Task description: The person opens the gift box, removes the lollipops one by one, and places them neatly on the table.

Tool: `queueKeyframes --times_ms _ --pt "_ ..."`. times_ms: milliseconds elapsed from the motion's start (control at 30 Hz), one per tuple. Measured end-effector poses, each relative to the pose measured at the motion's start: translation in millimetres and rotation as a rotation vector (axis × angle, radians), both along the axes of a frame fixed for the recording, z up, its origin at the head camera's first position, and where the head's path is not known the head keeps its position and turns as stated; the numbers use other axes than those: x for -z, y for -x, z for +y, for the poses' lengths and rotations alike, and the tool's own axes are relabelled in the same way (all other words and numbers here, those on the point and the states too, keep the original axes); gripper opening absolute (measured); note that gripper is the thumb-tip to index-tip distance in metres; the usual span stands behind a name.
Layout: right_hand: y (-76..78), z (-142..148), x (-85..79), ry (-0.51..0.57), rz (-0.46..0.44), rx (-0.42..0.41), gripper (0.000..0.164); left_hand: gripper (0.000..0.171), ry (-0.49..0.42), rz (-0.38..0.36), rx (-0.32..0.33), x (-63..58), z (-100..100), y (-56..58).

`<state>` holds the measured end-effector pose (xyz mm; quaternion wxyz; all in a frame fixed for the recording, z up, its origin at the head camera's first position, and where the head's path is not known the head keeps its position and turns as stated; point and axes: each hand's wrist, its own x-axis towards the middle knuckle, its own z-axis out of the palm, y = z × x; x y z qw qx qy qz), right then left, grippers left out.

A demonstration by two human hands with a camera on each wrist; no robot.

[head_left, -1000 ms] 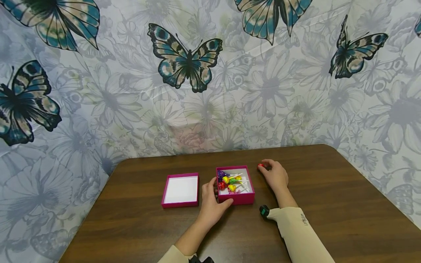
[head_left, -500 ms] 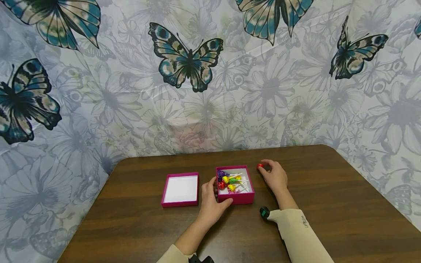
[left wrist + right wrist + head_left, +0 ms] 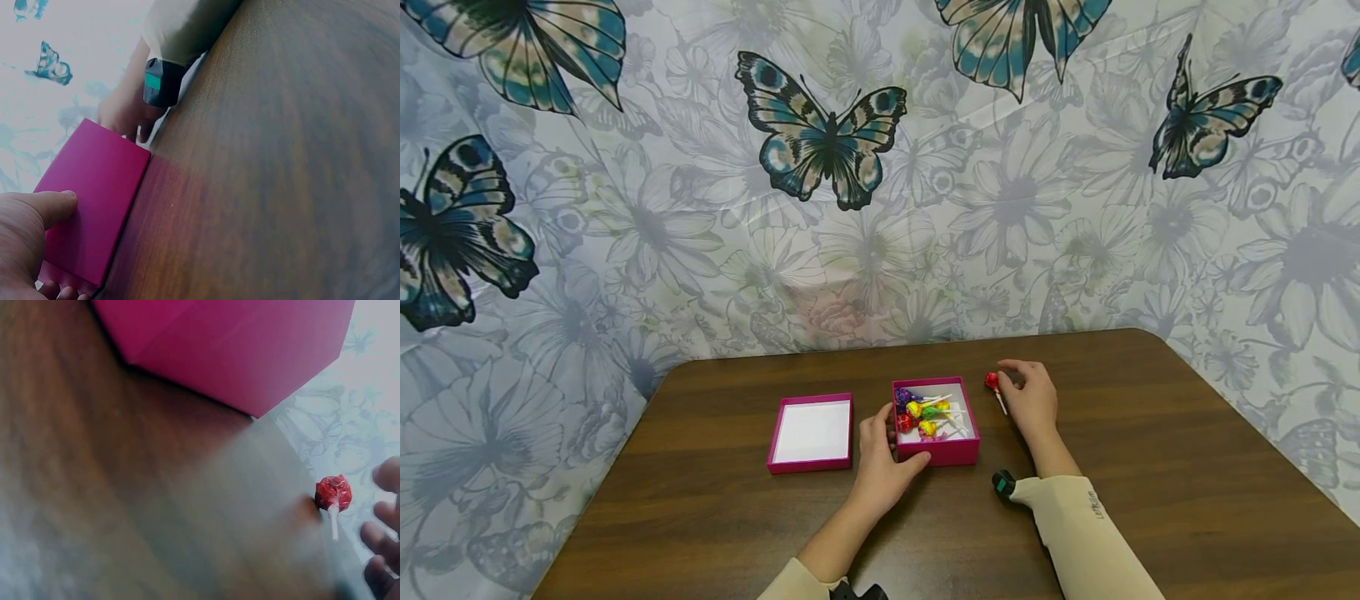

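A brown wood-grain surface [image 3: 700, 517] is carrying a square magenta box [image 3: 942, 452] with a white inside, and a pale floral cloth [image 3: 1075, 258] printed with teal-and-black butterflies is hanging beyond the box. Left of the box, a shallow square magenta lid [image 3: 812, 433] is lying with its white inside facing up.

Between that lid and the box, the left hand [image 3: 882, 467] is gripping the box at its near left corner, its thumb pressing on the near wall and its fingers resting along the left wall. Inside the box, several wrapped lollipops [image 3: 914, 409] in purple, yellow, green, red and pink are lying in a loose heap, their white sticks mostly pointing right.

Just right of the box, a single lollipop in shiny red wrapping [image 3: 992, 381] is lying on the surface, its white stick slanting toward the near side. Farther right of the box, the right hand [image 3: 1032, 400] is staying free of any hold, its fingers curving loosely beside the red lollipop; the right wrist view is showing a gap between them. A cream sleeve [image 3: 1086, 525] is covering that forearm, and a black device with a green patch [image 3: 1002, 482] is sitting at its cuff, right of the box's near corner.
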<state>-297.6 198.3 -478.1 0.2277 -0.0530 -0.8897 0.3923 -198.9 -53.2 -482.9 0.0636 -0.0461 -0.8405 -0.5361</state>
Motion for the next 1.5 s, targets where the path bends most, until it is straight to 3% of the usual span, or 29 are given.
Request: queueKeyframes --times_ms 200,433,900,1100,1333,1500 --pt "0.3 -3.8 -9.0 0.023 0.120 0.033 0.018 0.090 -0.003 -0.006 -0.002 -0.1 -0.4 -0.1" --pt "-1.1 -7.1 -16.3 0.041 0.166 0.007 0.018 0.090 0.002 -0.013 -0.002 0.2 -1.1 -1.0" --pt "-7.2 -21.8 -42.2 0.026 0.258 -0.125 0.018 0.091 0.000 -0.018 0.002 -1.1 -1.2 -0.6" --pt "-11.8 -28.5 -51.9 0.021 0.256 -0.175 0.019 0.091 -0.004 -0.017 0.004 -0.6 -1.1 -0.5" --pt "-20.2 -41.7 -68.1 0.145 0.233 -0.252 0.020 0.090 -0.008 -0.016 0.003 -0.6 -1.0 -0.7" --pt "-24.3 -52.8 -74.9 0.153 0.235 -0.327 0.019 0.090 -0.005 -0.007 0.002 -0.8 -0.7 -0.3"
